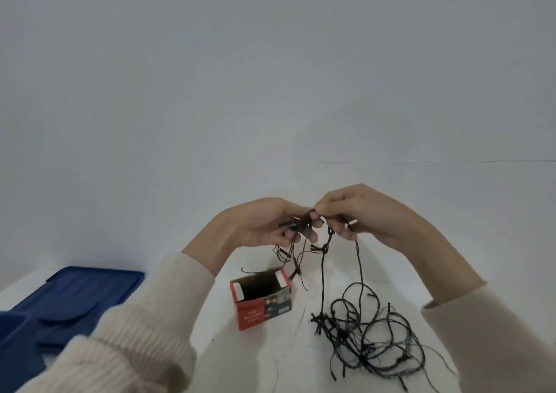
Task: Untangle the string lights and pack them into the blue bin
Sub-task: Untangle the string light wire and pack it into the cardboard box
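pinching knotted string lights (303, 223) between left hand (267, 222) and right hand (361, 212), both raised

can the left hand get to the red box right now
Likely yes for reach: the red box stands just beneath the left hand, only loose strands between. But that hand grips a bundle of the string lights.

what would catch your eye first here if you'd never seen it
The left hand and right hand, raised mid-frame, pinch a knot of black string lights, whose loose tangle lies on the white table at lower right. An open red cardboard box stands below the hands, and the blue bin sits at lower left.
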A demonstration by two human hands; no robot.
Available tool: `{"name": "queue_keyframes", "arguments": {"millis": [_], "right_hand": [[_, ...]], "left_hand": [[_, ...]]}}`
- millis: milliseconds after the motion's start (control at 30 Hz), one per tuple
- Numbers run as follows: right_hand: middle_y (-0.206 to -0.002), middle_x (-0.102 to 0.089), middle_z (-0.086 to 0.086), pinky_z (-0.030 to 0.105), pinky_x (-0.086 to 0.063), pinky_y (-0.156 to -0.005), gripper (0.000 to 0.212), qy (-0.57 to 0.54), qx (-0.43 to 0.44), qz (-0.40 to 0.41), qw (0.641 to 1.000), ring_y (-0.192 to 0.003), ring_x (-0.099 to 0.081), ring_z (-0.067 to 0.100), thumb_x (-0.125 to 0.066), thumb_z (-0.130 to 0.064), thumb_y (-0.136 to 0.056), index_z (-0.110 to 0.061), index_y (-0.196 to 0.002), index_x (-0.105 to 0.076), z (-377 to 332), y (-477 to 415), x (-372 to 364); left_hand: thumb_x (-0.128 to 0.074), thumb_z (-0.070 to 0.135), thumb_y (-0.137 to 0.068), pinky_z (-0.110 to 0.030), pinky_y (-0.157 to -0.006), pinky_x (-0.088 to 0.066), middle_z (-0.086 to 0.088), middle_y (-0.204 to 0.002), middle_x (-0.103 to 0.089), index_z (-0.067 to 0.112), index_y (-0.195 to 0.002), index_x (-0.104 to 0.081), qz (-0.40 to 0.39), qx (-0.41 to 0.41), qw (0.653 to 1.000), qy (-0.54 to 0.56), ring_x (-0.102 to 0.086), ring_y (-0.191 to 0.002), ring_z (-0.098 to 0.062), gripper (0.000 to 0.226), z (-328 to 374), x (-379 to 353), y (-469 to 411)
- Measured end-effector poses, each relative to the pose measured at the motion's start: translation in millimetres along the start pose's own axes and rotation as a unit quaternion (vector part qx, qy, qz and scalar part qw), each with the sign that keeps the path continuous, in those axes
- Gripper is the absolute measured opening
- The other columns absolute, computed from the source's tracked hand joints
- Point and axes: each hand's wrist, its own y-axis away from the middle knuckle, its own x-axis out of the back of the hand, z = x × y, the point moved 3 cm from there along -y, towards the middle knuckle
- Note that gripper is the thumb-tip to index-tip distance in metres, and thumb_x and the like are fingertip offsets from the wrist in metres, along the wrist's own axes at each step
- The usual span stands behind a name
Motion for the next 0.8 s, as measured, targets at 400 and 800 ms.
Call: {"name": "queue_keyframes", "arguments": {"millis": [400, 800], "right_hand": [[-0.106, -0.062, -0.003, 0.027, -0.043, -0.086, 0.055, -0.001, 0.013, 0.089, 0.996, -0.102, -0.059, 0.009, -0.077, -0.025, -0.075, -0.031, -0.120, -0.047, 30, 11, 7], [-0.067, -0.071, 0.001, 0.019, -0.045, -0.066, 0.027, 0.004, -0.200, 0.134, 0.971, -0.072, -0.063, 0.014, -0.072, -0.027, -0.079, -0.007, -0.061, -0.070, 171, 0, -9]], "left_hand": [[-0.050, 0.037, -0.094, -0.015, -0.042, -0.021, 0.009, -0.050, -0.034, 0.020, -0.069, -0.058, 0.075, -0.106, 0.969, -0.211, -0.028, -0.047, -0.007, 0.031, 51, -13, 6], [-0.045, 0.036, -0.097, -0.017, -0.039, -0.017, 0.012, -0.040, -0.035, 0.023, -0.070, -0.047, 0.294, -0.299, 0.903, 0.097, -0.026, -0.047, -0.006, 0.030, 115, 32, 43]]}}
